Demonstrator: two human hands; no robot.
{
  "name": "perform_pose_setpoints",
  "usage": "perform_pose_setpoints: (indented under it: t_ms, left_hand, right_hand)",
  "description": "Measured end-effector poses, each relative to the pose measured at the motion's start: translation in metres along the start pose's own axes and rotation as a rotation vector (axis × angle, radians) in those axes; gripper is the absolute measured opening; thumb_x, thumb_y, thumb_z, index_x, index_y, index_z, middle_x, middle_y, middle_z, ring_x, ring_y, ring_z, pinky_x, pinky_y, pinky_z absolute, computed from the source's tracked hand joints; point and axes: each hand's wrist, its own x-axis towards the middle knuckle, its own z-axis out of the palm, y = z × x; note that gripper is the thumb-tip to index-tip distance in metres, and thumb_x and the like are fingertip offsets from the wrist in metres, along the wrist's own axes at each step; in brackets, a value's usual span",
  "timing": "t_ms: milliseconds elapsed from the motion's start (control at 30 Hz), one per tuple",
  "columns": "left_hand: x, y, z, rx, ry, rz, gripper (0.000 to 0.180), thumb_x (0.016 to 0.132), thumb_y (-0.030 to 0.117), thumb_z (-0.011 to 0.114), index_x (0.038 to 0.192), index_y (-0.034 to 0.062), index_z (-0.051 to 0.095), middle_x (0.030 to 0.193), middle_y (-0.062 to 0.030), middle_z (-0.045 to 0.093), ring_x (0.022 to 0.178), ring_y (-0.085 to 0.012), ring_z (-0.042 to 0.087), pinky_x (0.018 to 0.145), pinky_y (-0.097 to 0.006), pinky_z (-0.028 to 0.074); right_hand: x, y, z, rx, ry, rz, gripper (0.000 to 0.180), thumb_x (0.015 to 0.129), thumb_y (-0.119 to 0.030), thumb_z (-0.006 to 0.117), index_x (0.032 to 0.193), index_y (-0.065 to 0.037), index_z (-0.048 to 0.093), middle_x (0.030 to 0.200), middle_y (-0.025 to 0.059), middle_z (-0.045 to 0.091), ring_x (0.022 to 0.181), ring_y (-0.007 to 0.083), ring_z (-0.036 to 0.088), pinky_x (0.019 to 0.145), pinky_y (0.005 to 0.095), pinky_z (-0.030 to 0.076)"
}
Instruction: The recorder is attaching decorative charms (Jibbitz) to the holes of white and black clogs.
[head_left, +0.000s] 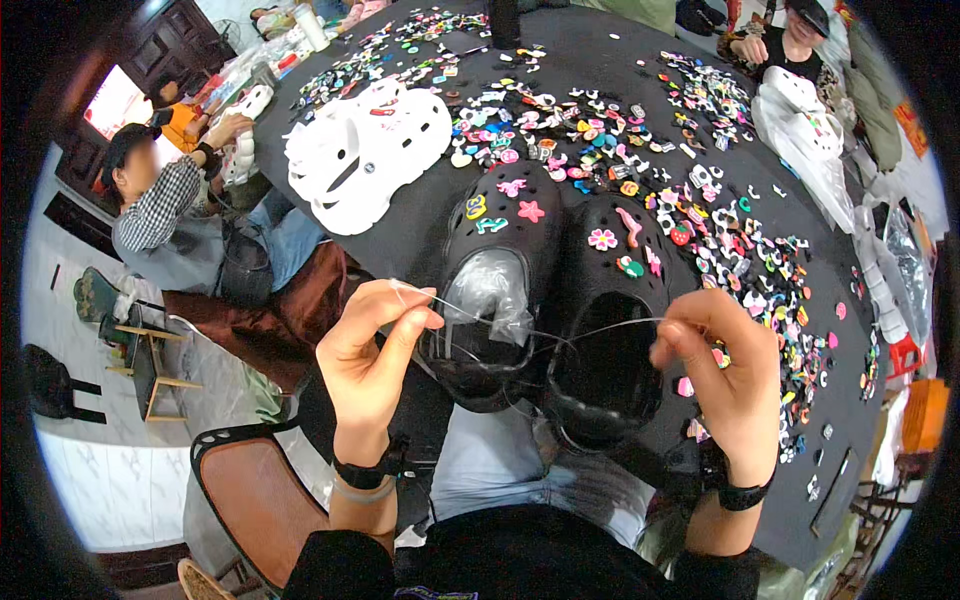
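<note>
Two black clogs [560, 290] lie side by side on the black table [400, 225] in front of me, toes away, with coloured charms pushed into their tops. The left clog holds crumpled clear plastic [492, 290]. My left hand [368, 360] pinches one end of a thin clear string [520, 328]. My right hand [728, 370] pinches the other end. The string stretches between my hands just above the clog openings.
Several small coloured charms [640, 140] are scattered over the table. A pair of white clogs [360, 150] lies at the left. More white clogs [805, 115] sit at the far right. One person sits at the left, another at the far right. A brown chair [255, 495] stands lower left.
</note>
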Motion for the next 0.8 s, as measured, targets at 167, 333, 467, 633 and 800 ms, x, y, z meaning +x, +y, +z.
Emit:
perform_pose_setpoints:
  t_ms: [167, 333, 467, 633, 800]
  left_hand:
    - [0.013, 0.026, 0.015, 0.041, -0.105, 0.15, 0.021, 0.074, -0.001, 0.076, 0.095, 0.0005, 0.075, 0.087, -0.0056, 0.068, 0.083, -0.0231, 0.063, 0.078, -0.034, 0.047]
    - [0.03, 0.056, 0.025, 0.311, -0.274, 0.489, 0.027, 0.069, 0.0, 0.076, 0.095, 0.0015, 0.074, 0.078, -0.005, 0.062, 0.076, -0.0231, 0.057, 0.072, -0.036, 0.044]
    - [0.032, 0.058, 0.037, 0.348, -0.322, 0.573, 0.032, 0.068, 0.006, 0.08, 0.099, 0.005, 0.076, 0.077, -0.0032, 0.059, 0.074, -0.0229, 0.055, 0.071, -0.035, 0.041]
    - [0.017, 0.054, 0.013, 0.263, -0.19, 0.384, 0.04, 0.075, 0.009, 0.079, 0.113, 0.0034, 0.07, 0.1, -0.0068, 0.066, 0.096, -0.0226, 0.062, 0.09, -0.037, 0.045]
    - [-0.013, -0.019, -0.066, 0.022, 0.095, -0.024, 0.025, 0.089, 0.0, 0.065, 0.114, -0.0014, 0.065, 0.116, -0.0083, 0.064, 0.108, -0.0175, 0.06, 0.098, -0.031, 0.045]
  right_hand:
    - [0.006, -0.013, 0.007, 0.14, 0.079, -0.008, 0.018, 0.093, -0.004, 0.062, 0.11, -0.005, 0.066, 0.068, 0.0037, 0.054, 0.058, 0.0089, 0.049, 0.055, 0.0243, 0.039]
    - [0.002, -0.03, 0.009, 0.629, -0.233, 0.097, 0.073, 0.084, -0.054, 0.067, 0.12, 0.01, 0.059, 0.071, -0.0048, 0.045, 0.062, 0.0046, 0.038, 0.056, 0.0222, 0.027]
    - [-0.004, -0.025, 0.009, 0.243, -0.146, -0.135, 0.036, 0.077, -0.02, 0.079, 0.105, -0.001, 0.068, 0.074, -0.0007, 0.054, 0.065, 0.0085, 0.049, 0.058, 0.0239, 0.035]
    - [-0.011, -0.007, 0.021, 0.393, 0.105, -0.177, 0.003, 0.086, -0.002, 0.065, 0.087, 0.0, 0.063, 0.081, 0.0079, 0.061, 0.072, 0.0169, 0.057, 0.065, 0.028, 0.043]
    - [-0.029, 0.013, 0.021, 0.554, 0.125, -0.16, 0.02, 0.096, -0.02, 0.056, 0.088, -0.002, 0.057, 0.078, 0.008, 0.058, 0.071, 0.017, 0.053, 0.064, 0.0284, 0.04]
